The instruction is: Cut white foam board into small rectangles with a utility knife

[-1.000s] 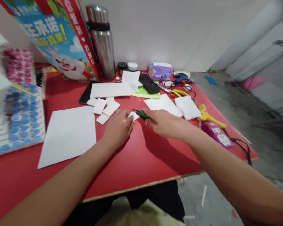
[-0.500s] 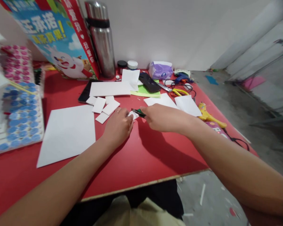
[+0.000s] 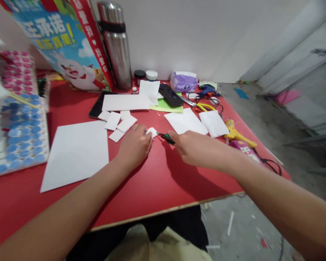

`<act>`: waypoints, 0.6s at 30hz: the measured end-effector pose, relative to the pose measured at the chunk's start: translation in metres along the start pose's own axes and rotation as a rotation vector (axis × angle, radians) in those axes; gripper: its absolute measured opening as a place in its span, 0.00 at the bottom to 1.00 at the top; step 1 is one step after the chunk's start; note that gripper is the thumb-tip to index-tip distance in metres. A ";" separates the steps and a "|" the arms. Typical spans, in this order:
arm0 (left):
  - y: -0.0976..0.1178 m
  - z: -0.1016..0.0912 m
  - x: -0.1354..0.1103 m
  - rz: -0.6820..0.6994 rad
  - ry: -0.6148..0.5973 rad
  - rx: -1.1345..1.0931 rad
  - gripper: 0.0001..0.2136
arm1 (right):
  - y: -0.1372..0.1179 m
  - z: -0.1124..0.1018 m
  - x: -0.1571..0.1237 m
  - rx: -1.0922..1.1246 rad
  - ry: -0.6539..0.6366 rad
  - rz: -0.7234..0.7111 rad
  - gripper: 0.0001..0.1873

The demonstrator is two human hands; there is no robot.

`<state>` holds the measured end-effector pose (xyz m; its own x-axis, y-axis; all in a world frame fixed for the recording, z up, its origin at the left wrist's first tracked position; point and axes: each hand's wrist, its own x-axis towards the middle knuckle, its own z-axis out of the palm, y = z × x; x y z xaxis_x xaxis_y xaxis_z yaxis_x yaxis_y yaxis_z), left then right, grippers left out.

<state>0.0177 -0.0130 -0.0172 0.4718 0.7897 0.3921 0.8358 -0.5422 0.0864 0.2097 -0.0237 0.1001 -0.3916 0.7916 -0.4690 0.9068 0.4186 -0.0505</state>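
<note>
My left hand (image 3: 136,145) is closed on a small white foam board piece (image 3: 152,132), pressing it to the red table (image 3: 152,181). In my right hand (image 3: 187,145) is a dark utility knife (image 3: 167,138) with a green part, its tip pointing left at the edge of that piece. Just left of my left hand lie several small white rectangles (image 3: 113,120), partly overlapping. A large white sheet (image 3: 76,156) lies flat farther left, beside my left forearm.
Behind the hands are a long white strip (image 3: 125,102), a black phone (image 3: 171,96) and yellow-handled scissors (image 3: 205,107). White sheets (image 3: 186,121) and a yellow glue gun (image 3: 239,135) sit to the right. A steel flask (image 3: 116,54) and blue-capped items (image 3: 24,134) stand at the left.
My right hand has drawn the knife right and slightly nearer to me, off the white piece, which now shows more. My left hand stays nearly in place.
</note>
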 end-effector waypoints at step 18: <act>-0.007 0.001 -0.003 -0.076 0.074 -0.138 0.04 | 0.008 0.037 0.049 0.414 0.445 0.157 0.09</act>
<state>0.0109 -0.0117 -0.0200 0.3819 0.8095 0.4459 0.8196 -0.5196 0.2415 0.2031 0.0021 0.0437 -0.1956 0.9765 -0.0908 0.9093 0.1459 -0.3898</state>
